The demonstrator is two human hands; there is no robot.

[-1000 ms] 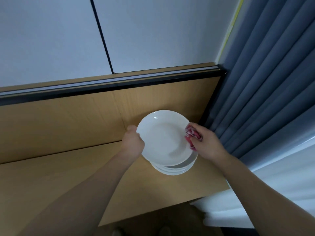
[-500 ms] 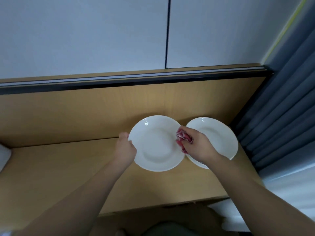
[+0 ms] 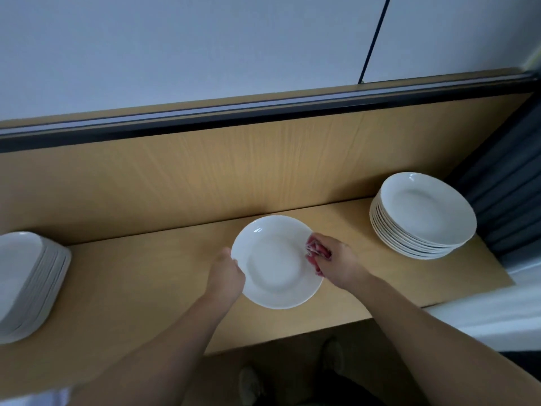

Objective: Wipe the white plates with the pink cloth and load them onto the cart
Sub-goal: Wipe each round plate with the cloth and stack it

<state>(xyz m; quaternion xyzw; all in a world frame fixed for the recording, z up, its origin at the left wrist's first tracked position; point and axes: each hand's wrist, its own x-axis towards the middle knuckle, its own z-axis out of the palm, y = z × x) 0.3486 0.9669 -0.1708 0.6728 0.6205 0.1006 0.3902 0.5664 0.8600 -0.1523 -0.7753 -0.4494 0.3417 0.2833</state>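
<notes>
I hold one round white plate point(image 3: 275, 265) above the wooden counter point(image 3: 140, 276), its face tilted toward me. My left hand point(image 3: 227, 273) grips its left rim. My right hand point(image 3: 339, 263) holds the bunched pink cloth point(image 3: 316, 252) against the plate's right rim. A stack of several round white plates point(image 3: 421, 218) stands on the counter at the right. The cart is not in view.
A stack of several white squarish dishes point(image 3: 26, 282) sits at the counter's left end. A wooden back panel point(image 3: 234, 171) rises behind the counter. Dark grey curtains point(image 3: 509, 200) hang at the far right. My feet point(image 3: 248, 385) show on the floor below the counter edge.
I have carried the held plate left, well away from the round stack. My view has swung left, so the left stack of squarish dishes has come into sight.
</notes>
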